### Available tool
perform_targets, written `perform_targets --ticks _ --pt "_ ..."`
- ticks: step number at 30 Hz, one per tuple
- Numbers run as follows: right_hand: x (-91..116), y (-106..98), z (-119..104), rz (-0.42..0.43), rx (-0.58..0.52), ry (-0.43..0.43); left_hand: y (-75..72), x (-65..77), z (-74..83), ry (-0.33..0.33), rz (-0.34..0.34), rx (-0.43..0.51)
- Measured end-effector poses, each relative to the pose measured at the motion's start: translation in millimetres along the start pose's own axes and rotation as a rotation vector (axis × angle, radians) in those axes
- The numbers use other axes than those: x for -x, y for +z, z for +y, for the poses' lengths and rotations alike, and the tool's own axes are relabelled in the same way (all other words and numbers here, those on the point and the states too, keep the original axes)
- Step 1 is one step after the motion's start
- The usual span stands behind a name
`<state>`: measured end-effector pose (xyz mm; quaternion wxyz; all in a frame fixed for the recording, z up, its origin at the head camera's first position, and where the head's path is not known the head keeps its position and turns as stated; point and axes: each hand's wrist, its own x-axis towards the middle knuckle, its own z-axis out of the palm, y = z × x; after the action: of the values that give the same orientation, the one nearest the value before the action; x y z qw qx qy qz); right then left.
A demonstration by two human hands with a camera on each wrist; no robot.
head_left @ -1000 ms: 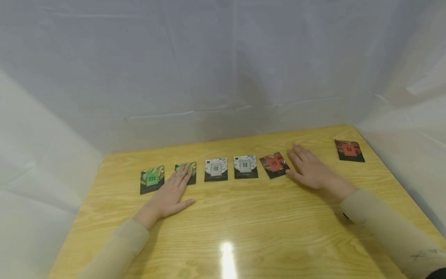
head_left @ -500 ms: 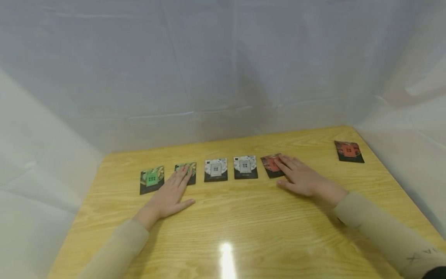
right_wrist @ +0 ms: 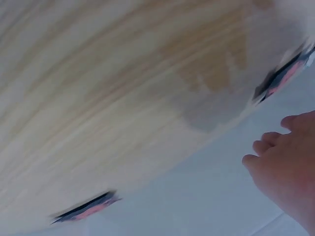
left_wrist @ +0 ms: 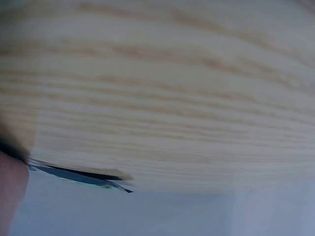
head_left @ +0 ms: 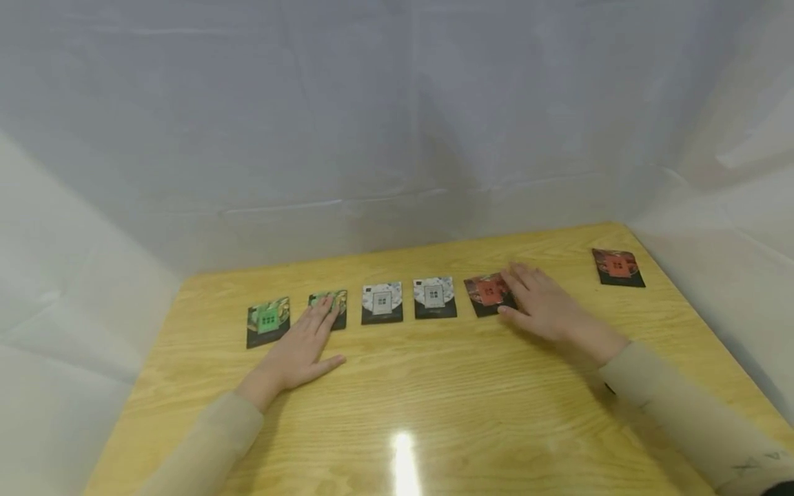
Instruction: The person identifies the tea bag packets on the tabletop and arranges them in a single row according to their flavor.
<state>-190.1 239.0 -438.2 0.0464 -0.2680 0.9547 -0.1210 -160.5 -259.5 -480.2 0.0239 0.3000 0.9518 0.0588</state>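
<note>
My left hand (head_left: 300,351) lies with straight fingers across a green-and-black packet (head_left: 340,319), covering much of it. To its left lies another green packet (head_left: 268,322). My right hand (head_left: 546,303) has its fingers extended at the right edge of a tilted red-and-black packet (head_left: 488,295); in the right wrist view its fingers (right_wrist: 268,147) appear raised off the table. Whether they touch the packet I cannot tell. Between the hands lie two white-and-black packets, the left one (head_left: 382,303) and the right one (head_left: 435,297).
Another red packet (head_left: 618,267) sits apart near the right edge of the wooden table (head_left: 372,406). White sheeting (head_left: 372,138) hangs behind the table and on both sides. Light reflects off the front of the tabletop.
My right hand moves left onto the nearer red packet, then back slightly right and uncovers most of it. That packet now lies straighter. My left hand stays in place.
</note>
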Motion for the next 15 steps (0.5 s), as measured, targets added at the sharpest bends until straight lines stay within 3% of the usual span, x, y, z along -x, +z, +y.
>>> perform_targets --ticks 9,15 --pt "0.0 8.0 2.9 -0.068 -0.032 -0.109 -1.7 1.1 0.6 -0.003 -0.002 -0.004" --pt "0.1 14.2 -5.7 -0.12 -0.034 -0.071 -3.4 -0.4 2.3 -0.014 -0.025 -0.015"
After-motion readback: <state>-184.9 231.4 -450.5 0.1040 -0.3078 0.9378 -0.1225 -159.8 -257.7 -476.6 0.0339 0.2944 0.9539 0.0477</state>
